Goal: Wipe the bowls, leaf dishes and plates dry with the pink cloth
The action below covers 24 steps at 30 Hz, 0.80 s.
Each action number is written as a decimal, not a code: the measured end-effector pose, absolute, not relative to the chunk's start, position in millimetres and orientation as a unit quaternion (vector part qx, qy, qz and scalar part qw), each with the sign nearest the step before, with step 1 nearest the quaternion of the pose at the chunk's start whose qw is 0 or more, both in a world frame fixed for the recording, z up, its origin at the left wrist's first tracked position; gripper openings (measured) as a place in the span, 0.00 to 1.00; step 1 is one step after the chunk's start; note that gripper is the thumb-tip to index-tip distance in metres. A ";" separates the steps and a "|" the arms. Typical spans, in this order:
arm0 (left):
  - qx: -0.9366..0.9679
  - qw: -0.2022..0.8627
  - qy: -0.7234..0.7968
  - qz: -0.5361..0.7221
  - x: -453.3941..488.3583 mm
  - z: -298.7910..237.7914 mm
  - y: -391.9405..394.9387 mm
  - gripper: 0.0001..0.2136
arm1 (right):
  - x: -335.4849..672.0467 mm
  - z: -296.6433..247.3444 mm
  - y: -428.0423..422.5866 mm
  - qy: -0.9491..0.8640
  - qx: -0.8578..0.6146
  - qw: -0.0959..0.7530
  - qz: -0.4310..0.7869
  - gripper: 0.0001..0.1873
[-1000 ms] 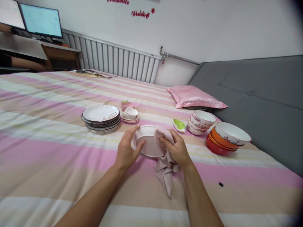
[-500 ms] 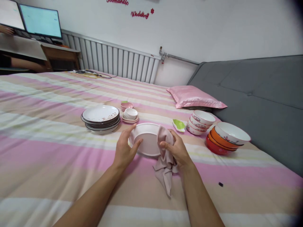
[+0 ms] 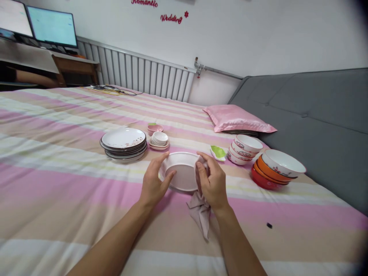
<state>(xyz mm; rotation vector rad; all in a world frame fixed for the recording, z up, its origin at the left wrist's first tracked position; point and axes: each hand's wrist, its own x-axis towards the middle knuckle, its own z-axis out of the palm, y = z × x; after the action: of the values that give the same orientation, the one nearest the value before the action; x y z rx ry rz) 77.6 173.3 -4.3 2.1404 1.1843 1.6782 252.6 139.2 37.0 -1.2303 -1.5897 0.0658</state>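
Observation:
A shallow white round dish [image 3: 182, 176] is held tilted between my hands, just above the striped bedsheet. My left hand [image 3: 155, 180] grips its left rim, thumb on the inside. On the right side, my right hand [image 3: 212, 180] pinches a dusty-pink cloth [image 3: 200, 212] over the rim. The cloth's loose end hangs below onto the sheet. Left of the dish stands a stack of plates [image 3: 124, 138] with dark rims. Small white bowls [image 3: 160, 137] sit on little pink-edged dishes behind it, near small pink bowls [image 3: 155, 129].
To the right are a green leaf-shaped dish [image 3: 217, 152], stacked patterned bowls [image 3: 244, 147] and larger orange and red bowls [image 3: 273, 172]. A small black object [image 3: 269, 225] lies nearer. Beyond are a pink pillow [image 3: 238, 118], a grey headboard [image 3: 310, 107] and cables [image 3: 113, 90]. Someone's leg [image 3: 36, 78] shows under the desk.
My right hand has shifted up and turned, with its fingers now over the dish's right rim and the cloth pressed there. My left hand keeps its hold. The other person's hand has left view.

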 end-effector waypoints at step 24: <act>0.658 0.173 0.457 0.573 73.3 -15.8 186.8 0.25 | 267.1 14.3 158.1 -0.634 -0.509 0.534 0.230 0.14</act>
<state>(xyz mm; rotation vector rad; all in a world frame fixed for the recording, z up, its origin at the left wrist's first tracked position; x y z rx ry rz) 73.3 186.8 -15.8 1.8654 1.2957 1.6252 267.1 158.1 14.3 -1.2133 -1.5111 0.5476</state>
